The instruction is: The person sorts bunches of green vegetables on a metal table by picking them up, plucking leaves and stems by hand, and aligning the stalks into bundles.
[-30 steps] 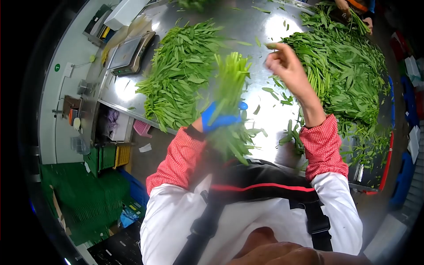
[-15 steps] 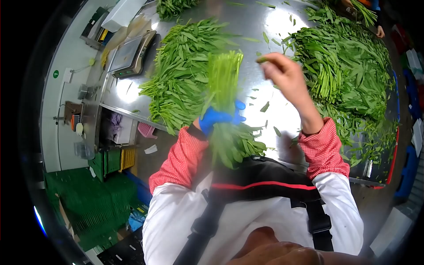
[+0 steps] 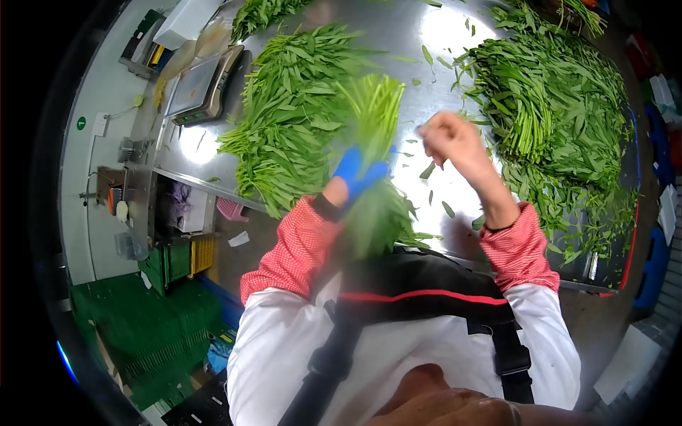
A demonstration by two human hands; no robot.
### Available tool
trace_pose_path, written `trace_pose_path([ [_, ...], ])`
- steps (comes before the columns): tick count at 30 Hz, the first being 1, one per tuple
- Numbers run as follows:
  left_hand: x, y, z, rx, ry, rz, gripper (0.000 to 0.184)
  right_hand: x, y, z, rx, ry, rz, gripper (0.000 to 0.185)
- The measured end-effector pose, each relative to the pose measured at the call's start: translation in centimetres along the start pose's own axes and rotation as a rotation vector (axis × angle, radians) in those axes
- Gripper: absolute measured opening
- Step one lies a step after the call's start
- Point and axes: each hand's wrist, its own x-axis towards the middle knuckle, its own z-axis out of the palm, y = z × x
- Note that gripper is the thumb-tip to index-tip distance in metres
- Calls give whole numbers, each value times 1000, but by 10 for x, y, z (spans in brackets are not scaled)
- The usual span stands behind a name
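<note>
My left hand (image 3: 361, 174), in a blue glove, is wrapped round the middle of a bunch of leafy greens (image 3: 378, 106). The bunch's cut stems point up and away from me, and its leaves hang blurred towards my apron. To the right, my bare right hand (image 3: 449, 138) hovers over the metal table (image 3: 426, 245) with its fingers curled together; whether anything small is between them is too blurred to tell. Left of the bunch lies a pile of greens (image 3: 291, 121). A larger heap of greens (image 3: 561, 113) covers the table's right side.
A scale (image 3: 199, 89) stands at the table's left edge, near a white box (image 3: 186, 23). More greens (image 3: 266, 14) lie at the far left. Loose leaves are scattered mid-table. Green and yellow crates (image 3: 202, 255) sit below on the left. Another person's bundle shows at the far right.
The held bunch has tilted, its stems now leaning right. My right hand has moved down and its fingers have drawn closer together. The other person's hand has left view.
</note>
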Motion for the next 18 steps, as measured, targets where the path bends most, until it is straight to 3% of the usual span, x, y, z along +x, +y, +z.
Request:
trace_pose_path([
  [2,17,-13,15,301,203,-121,44,1,16,22,-115,-47,161,28],
  [4,16,7,20,614,309,-38,47,8,34,31,-335,-98,91,36],
  [5,14,8,19,709,347,23,45,4,38,27,-294,-202,107,37],
  [7,12,14,13,866,404,142,43,-6,30,5,-5,-193,42,33],
  [8,12,17,8,856,384,69,43,-13,23,-10,140,-190,10,33],
  [10,13,20,-3,834,346,-80,44,-36,-10,-44,653,47,-8,26],
  [12,14,20,-9,771,327,-105,42,-29,-7,-81,889,-446,-307,22],
  [13,17,16,-10,750,322,-116,41,-22,-1,-79,515,-304,-317,21],
  [14,19,12,-9,728,317,-125,40,-23,5,-75,-54,-153,59,32],
  [15,19,9,-5,716,323,-116,44,-24,21,-61,-518,-91,13,43],
  [17,24,7,10,690,334,-87,51,-20,32,-40,-696,-54,12,65],
  [18,23,11,20,692,316,27,51,-17,29,-34,-411,-93,58,73],
])
